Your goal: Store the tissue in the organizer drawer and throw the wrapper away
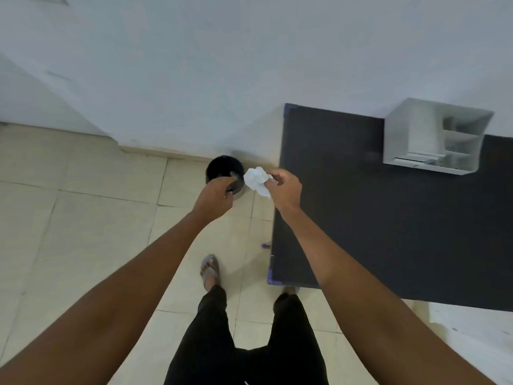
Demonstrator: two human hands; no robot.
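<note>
My right hand (286, 187) pinches a crumpled white tissue (257, 179) just right of a small round black bin (219, 168) that stands on the floor by the wall. Over the bin's near rim, my left hand (215, 194) is curled around a small dark, glossy piece that looks like the wrapper (235, 182); it is partly hidden by my fingers. The white organizer (410, 134) stands at the back of the dark table (361, 218), far right of both hands. Its drawer front looks pulled out slightly, with compartments showing on its right side.
The table's left edge and corners (273, 276) run close beside my right forearm. Pale floor tiles (83, 218) stretch to the left. My sandalled foot (210, 270) and dark trousers are below. A white wall rises behind the bin and table.
</note>
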